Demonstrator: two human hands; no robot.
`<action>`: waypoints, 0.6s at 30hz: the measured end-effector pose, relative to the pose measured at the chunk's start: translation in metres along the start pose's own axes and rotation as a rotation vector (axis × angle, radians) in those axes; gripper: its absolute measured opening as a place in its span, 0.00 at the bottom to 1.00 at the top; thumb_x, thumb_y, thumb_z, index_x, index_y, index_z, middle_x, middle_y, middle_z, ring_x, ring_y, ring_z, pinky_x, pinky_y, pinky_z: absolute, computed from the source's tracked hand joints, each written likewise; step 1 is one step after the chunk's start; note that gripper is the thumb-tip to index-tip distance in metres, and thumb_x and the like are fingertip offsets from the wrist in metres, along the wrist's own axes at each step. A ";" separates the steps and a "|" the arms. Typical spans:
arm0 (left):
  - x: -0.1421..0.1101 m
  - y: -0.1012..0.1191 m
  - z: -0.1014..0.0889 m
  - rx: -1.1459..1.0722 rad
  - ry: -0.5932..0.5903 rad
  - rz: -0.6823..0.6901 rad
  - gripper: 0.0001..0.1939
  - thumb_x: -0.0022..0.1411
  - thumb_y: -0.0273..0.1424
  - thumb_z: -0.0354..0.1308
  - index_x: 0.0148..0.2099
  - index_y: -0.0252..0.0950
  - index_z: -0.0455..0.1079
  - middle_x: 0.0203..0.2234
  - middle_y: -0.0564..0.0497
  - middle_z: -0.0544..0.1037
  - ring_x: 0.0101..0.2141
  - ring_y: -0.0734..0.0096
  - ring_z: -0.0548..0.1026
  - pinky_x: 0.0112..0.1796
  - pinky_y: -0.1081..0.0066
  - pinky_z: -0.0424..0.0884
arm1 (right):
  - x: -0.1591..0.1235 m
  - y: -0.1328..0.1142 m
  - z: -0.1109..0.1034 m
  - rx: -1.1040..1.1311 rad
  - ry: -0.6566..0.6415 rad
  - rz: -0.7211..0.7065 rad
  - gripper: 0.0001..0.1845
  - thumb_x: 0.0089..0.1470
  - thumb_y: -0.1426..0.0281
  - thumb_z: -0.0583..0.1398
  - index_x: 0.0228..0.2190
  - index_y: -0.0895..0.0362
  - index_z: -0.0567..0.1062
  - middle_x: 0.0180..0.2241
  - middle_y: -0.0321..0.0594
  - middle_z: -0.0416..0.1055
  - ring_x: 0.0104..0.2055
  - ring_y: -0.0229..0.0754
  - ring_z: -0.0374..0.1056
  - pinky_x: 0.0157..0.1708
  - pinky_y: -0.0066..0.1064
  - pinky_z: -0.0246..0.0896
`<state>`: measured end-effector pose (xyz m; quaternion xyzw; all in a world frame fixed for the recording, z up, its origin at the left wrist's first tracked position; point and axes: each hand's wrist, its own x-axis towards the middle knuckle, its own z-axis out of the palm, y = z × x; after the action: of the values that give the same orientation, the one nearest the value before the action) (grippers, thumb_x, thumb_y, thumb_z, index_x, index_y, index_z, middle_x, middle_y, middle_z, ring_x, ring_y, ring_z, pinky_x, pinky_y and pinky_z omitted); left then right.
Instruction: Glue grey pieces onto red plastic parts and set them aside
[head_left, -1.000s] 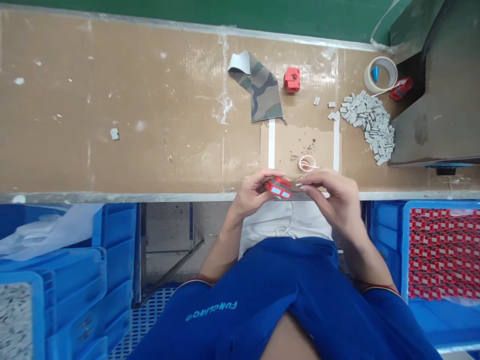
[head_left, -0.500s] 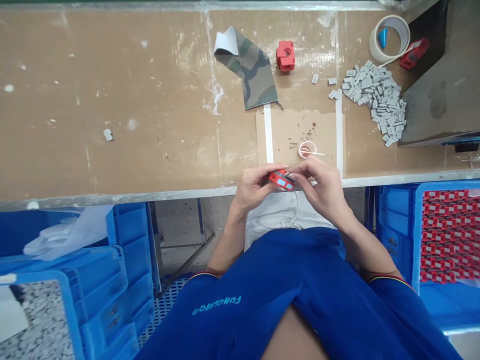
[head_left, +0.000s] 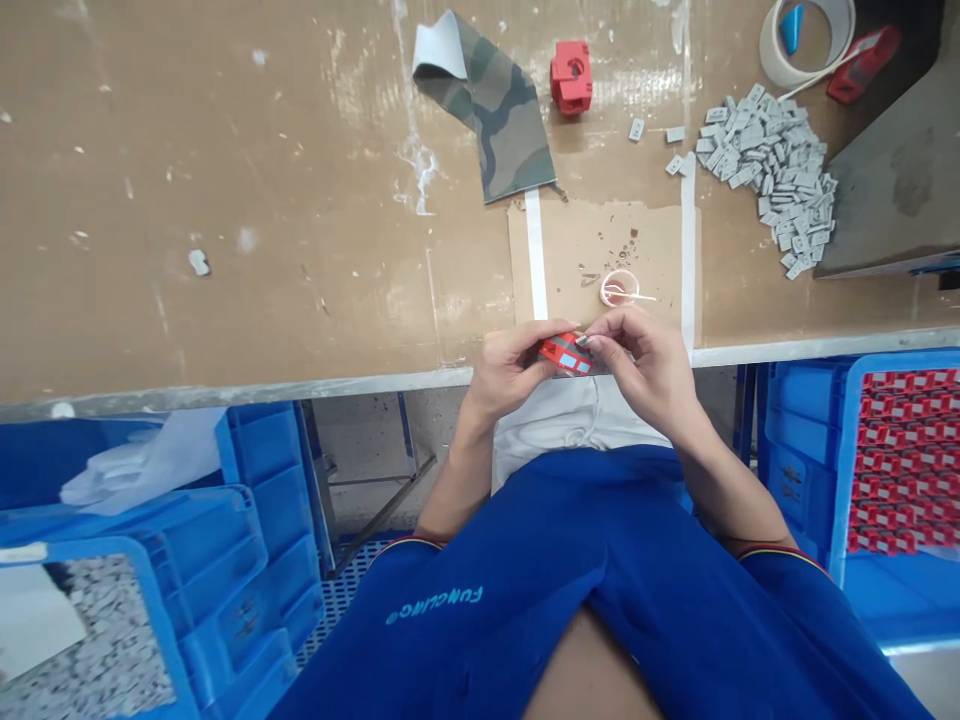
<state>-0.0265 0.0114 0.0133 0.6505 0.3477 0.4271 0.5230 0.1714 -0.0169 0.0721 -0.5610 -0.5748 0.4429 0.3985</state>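
A small red plastic part (head_left: pixel 567 353) with pale windows is gripped by my left hand (head_left: pixel 510 368) at the table's front edge. My right hand (head_left: pixel 645 362) pinches at the part's right end, fingertips closed on it or on a tiny grey piece there; I cannot tell which. A pile of small grey pieces (head_left: pixel 772 180) lies at the back right. Just beyond my hands a small white ring (head_left: pixel 618 288) rests on a taped cardboard patch (head_left: pixel 600 250).
A red block (head_left: pixel 570 76), a camouflage fabric strip (head_left: pixel 491 110) and a tape roll (head_left: pixel 804 35) lie at the back. A blue crate of red parts (head_left: pixel 900 450) stands at my right. Blue crates (head_left: pixel 150 580) stand at my left, one with grey pieces.
My hands have drawn closer together on the red part, the right fingertips now at its end. The camera has tilted down and the table has slid up in view.
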 end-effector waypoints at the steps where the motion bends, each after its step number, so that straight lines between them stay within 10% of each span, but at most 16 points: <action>1: 0.000 0.000 0.000 0.005 0.001 -0.001 0.17 0.64 0.30 0.69 0.55 0.39 0.81 0.45 0.46 0.88 0.43 0.65 0.86 0.45 0.71 0.81 | 0.000 0.000 -0.001 -0.005 -0.016 0.013 0.05 0.65 0.70 0.62 0.34 0.56 0.75 0.33 0.38 0.74 0.33 0.37 0.70 0.34 0.31 0.66; 18: -0.001 0.001 0.000 -0.022 -0.012 0.024 0.21 0.62 0.28 0.72 0.57 0.42 0.81 0.46 0.47 0.88 0.44 0.65 0.87 0.48 0.70 0.82 | -0.003 -0.008 -0.006 -0.023 -0.078 0.063 0.06 0.66 0.70 0.61 0.34 0.55 0.72 0.33 0.38 0.74 0.34 0.39 0.69 0.35 0.33 0.62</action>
<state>-0.0267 0.0101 0.0139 0.6512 0.3321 0.4333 0.5271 0.1749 -0.0190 0.0812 -0.5654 -0.5771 0.4701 0.3552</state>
